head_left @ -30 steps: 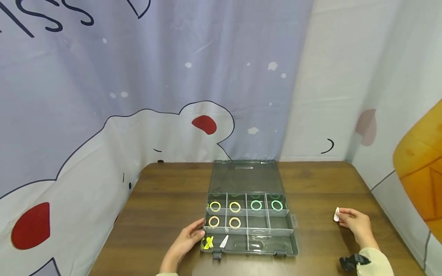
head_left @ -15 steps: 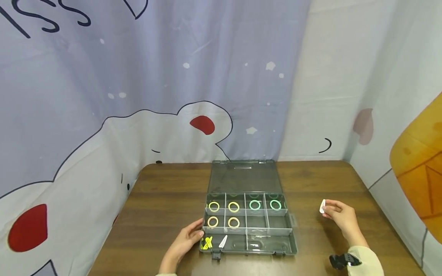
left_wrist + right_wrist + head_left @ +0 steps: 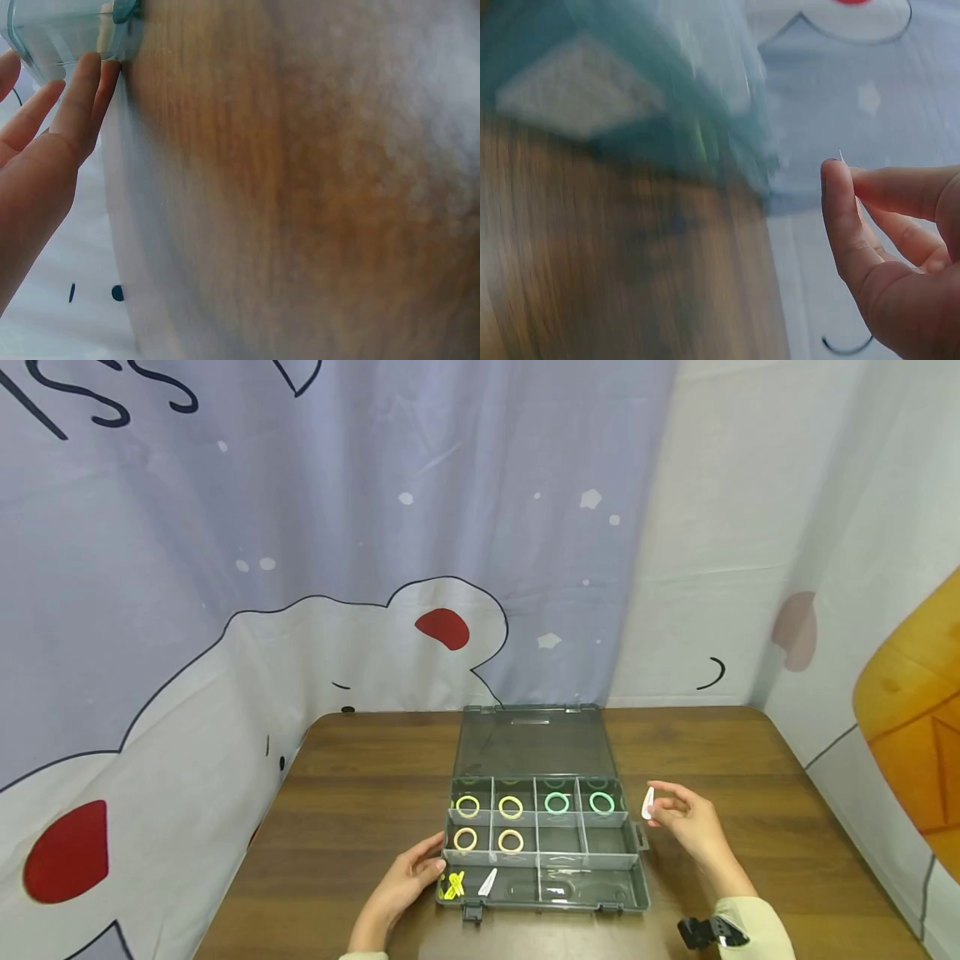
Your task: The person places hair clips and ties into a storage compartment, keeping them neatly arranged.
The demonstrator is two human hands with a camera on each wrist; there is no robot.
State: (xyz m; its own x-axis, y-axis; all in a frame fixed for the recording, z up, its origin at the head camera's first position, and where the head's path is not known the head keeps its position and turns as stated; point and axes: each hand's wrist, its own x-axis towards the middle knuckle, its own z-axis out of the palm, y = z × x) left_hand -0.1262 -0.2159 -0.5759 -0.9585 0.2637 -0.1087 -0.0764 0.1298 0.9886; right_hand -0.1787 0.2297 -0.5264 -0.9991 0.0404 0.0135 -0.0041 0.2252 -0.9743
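Observation:
A smoky clear compartment box (image 3: 540, 863) lies with its lid (image 3: 534, 739) folded back. My left hand (image 3: 401, 885) touches the box's left side, fingers mostly straight in the left wrist view. Just beyond the box's right edge, my right hand (image 3: 693, 827) pinches a white snap hair clip (image 3: 648, 804) between thumb and fingertips; only a thin edge of it shows in the right wrist view. Yellow hair clips (image 3: 453, 885) and another white hair clip (image 3: 487, 882) lie in the front left compartment. Yellow rings (image 3: 511, 807), green rings (image 3: 557, 803) and pale orange rings (image 3: 511, 841) sit singly in small compartments.
The brown wooden table (image 3: 337, 793) carries the box near its middle. A printed curtain (image 3: 360, 527) hangs behind the table and along both sides. A black wrist camera (image 3: 705, 932) sits on the right sleeve (image 3: 757, 931).
My right hand has moved left over the table toward the box, carrying the white hair clip. My left hand has stayed at the box's left side.

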